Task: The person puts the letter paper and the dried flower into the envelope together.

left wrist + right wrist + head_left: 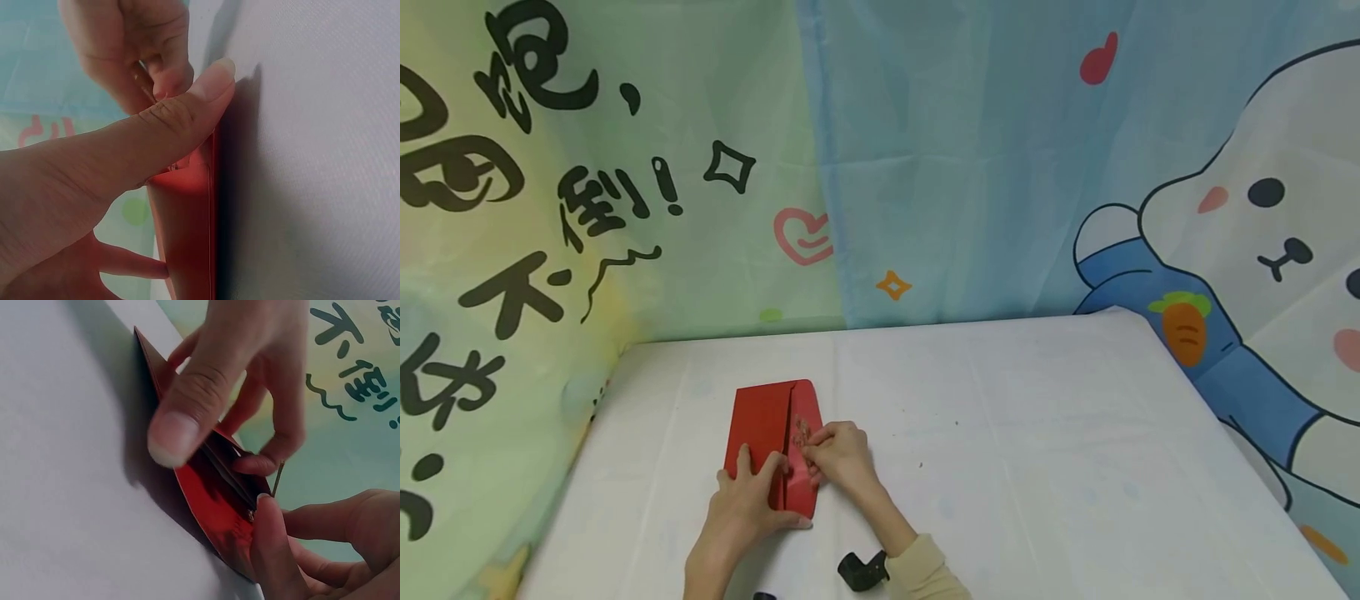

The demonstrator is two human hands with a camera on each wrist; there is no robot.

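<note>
A red envelope lies on the white table with its flap folded out to the right; gold-toned markings show on the flap. My left hand holds the envelope, its thumb across the near edge and a finger bent at the pocket's mouth. In the right wrist view that mouth gapes, and a dark gap shows inside. My right hand is at the flap side. Between its thumb and fingers it pinches a thin brownish strip, mostly hidden, so its kind is unclear.
A black angular object lies beside my right sleeve. Part of another small black thing shows at the bottom edge. The white tablecloth extends right with a few tiny dark specks; a printed cloth backdrop hangs behind.
</note>
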